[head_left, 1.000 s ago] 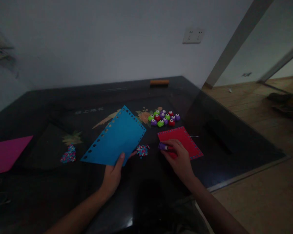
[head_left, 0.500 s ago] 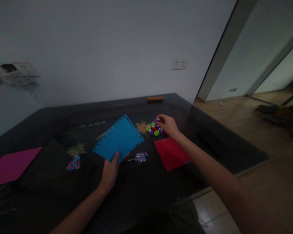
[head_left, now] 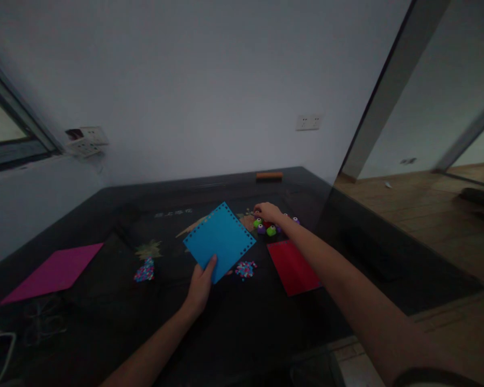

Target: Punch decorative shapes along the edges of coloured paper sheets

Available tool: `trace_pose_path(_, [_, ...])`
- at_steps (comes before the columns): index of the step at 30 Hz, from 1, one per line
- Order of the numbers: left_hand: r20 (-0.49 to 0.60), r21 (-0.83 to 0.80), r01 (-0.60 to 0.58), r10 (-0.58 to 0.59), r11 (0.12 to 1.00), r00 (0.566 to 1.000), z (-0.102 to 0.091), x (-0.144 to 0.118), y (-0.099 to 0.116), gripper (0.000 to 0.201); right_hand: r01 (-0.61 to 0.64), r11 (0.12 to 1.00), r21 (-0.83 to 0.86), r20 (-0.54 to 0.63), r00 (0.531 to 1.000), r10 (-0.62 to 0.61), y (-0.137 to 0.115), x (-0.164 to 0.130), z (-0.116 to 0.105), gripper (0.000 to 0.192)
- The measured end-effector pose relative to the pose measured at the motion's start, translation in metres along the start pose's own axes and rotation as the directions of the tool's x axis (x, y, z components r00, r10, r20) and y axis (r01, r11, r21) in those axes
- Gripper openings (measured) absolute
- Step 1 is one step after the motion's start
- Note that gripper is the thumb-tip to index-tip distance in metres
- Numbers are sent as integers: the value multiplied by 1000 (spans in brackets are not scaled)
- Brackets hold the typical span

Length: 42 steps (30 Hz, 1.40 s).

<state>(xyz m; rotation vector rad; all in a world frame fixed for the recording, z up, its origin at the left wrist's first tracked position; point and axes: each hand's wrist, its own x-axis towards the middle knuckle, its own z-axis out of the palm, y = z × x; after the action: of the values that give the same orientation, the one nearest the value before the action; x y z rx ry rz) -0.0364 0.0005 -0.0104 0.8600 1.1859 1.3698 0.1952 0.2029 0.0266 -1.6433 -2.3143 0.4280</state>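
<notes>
My left hand [head_left: 201,287] pinches the near corner of a blue paper sheet [head_left: 220,239] with punched holes along its edges, held tilted just above the dark table [head_left: 105,322]. My right hand [head_left: 268,212] reaches far forward and rests with curled fingers on a cluster of small green, purple and red craft punches [head_left: 268,229]. Whether its fingers grip one is hidden. A red sheet [head_left: 292,266] lies flat under my right forearm. A small heap of coloured paper bits [head_left: 246,269] sits between the two sheets.
A magenta sheet [head_left: 52,271] lies at the table's left. A second heap of paper bits [head_left: 145,270] is left of the blue sheet. An orange bar [head_left: 269,175] lies at the far edge by the wall. The table's right edge borders wooden floor [head_left: 407,204].
My right hand left the red sheet with a purple punch and moved forward onto the punch cluster. The blue sheet stays in my left hand. My view has lifted and shifted.
</notes>
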Motion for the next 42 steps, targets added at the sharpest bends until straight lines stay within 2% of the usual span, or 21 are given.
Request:
trace_pose_path(5, [23, 75, 29, -30, 997, 999, -3, 4, -1, 33, 36, 977, 208, -98, 995, -16, -11, -22, -16, 25])
trace_pose_path(8, [51, 115, 43, -49, 992, 997, -1, 4, 3, 34, 70, 921, 382, -99, 994, -35, -18, -51, -19, 34])
trace_pose_path(11, [121, 153, 59, -78, 986, 990, 8, 2, 10, 34, 61, 826, 560, -21, 998, -59, -21, -85, -17, 39])
trace_pose_path(15, [215, 196, 64, -106, 979, 971, 30, 0, 16, 36, 27, 706, 708, -8, 999, -31, -14, -118, -15, 28])
trace_pose_path(18, [290, 212, 54, -115, 976, 950, 50, 2, 17, 36, 9, 556, 831, -55, 996, 65, -2, -130, -17, 28])
trace_pose_path(21, [352, 226, 43, -122, 973, 928, 68, 7, 19, 36, -33, 429, 903, -54, 981, 187, 15, -137, -21, 30])
trace_pose_path(23, [390, 211, -33, -53, 977, 919, 76, 10, 19, 38, -82, 385, 919, -26, 963, 268, 29, -142, -24, 32])
trace_pose_path(26, [395, 148, -259, 183, 954, 900, 80, 13, 16, 43, -142, 368, 919, 0, 932, 361, 52, -153, -28, 38])
trace_pose_path(28, [373, 168, -380, 298, 910, 879, 79, 10, 10, 44, -166, 374, 912, 4, 918, 398, 68, -163, -28, 42])
trace_pose_path(30, [420, 256, -466, 337, 847, 843, 79, 3, 4, 40, -200, 383, 902, 17, 902, 431, 82, -173, -26, 45])
trace_pose_path(33, [621, 378, -636, 325, 673, 714, 81, -15, -4, 36, -262, 407, 875, 48, 883, 466, 97, -186, -19, 46])
trace_pose_path(35, [732, 417, -728, 274, 544, 624, 85, -25, -9, 39, -287, 426, 858, 54, 876, 480, 102, -193, -15, 45])
trace_pose_path(37, [788, 437, -780, 228, 448, 572, 89, -32, -15, 41, -296, 436, 850, 54, 872, 487, 102, -197, -12, 43])
trace_pose_path(39, [802, 468, -794, 190, 387, 566, 93, -36, -20, 41, -302, 439, 846, 57, 870, 489, 100, -199, -11, 44])
trace_pose_path(42, [786, 530, -774, 141, 346, 602, 94, -36, -29, 41, -315, 449, 836, 68, 872, 485, 96, -200, -11, 46])
